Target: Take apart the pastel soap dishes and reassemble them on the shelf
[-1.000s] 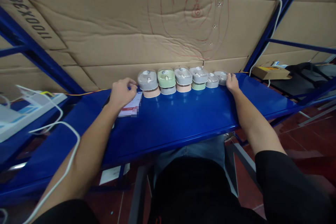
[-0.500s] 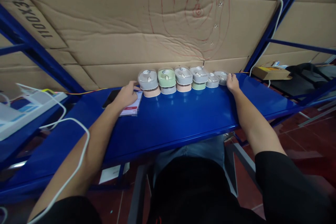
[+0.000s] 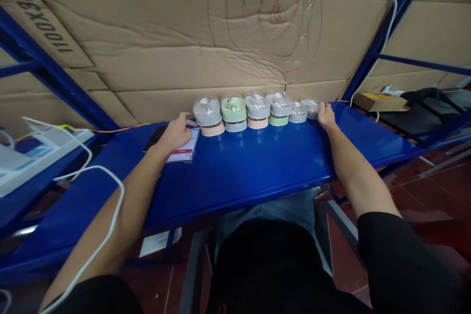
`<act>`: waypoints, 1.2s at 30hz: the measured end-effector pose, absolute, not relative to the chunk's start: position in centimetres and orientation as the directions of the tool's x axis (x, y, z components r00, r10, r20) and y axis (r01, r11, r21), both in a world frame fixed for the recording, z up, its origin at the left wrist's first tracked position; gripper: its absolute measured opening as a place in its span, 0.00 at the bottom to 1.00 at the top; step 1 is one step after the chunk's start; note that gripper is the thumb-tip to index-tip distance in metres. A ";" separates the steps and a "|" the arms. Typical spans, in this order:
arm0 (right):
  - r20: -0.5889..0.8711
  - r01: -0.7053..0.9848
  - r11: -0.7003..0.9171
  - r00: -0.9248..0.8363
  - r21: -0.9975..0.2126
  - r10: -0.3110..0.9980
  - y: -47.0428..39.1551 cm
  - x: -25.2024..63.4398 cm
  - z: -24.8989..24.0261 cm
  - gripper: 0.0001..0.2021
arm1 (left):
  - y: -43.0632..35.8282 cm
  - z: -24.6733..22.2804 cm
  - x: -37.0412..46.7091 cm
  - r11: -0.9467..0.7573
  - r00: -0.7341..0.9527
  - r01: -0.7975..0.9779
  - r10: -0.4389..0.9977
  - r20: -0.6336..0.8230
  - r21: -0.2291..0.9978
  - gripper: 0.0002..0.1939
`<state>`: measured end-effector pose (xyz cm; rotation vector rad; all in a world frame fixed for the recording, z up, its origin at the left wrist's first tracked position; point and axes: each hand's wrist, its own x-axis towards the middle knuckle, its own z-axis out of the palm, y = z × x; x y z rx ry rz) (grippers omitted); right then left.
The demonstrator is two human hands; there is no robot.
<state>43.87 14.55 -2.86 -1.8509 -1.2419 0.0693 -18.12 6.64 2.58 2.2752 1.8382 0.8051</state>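
Note:
Along the back of the blue table [image 3: 253, 167] runs a row of small lidded containers. The left four spots are stacks of two, among them a grey one [image 3: 207, 112] on a pink one [image 3: 212, 129] and a green one [image 3: 233, 109] on a grey one. Two single grey containers end the row at the right. My left hand [image 3: 179, 131] lies over a lit phone [image 3: 187, 149], fingers apart, beside the leftmost stack. My right hand [image 3: 326, 115] touches the right side of the last grey container [image 3: 311, 108], its fingers bent together; whether it grips it is unclear.
A dark phone [image 3: 156, 136] lies left of my left hand. White cable [image 3: 119, 201] loops over my left forearm. Cardboard [image 3: 165, 59] stands behind the table, between blue posts. A small open box [image 3: 380, 102] sits at the right, a white power strip [image 3: 44, 157] at the left.

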 end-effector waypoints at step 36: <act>0.348 0.991 0.122 -0.097 -0.051 0.932 9.3 34.2 2.5 0.48 | -1.8 0.0 -5.8 -0.816 0.694 0.557 0.560 0.452 0.154 0.16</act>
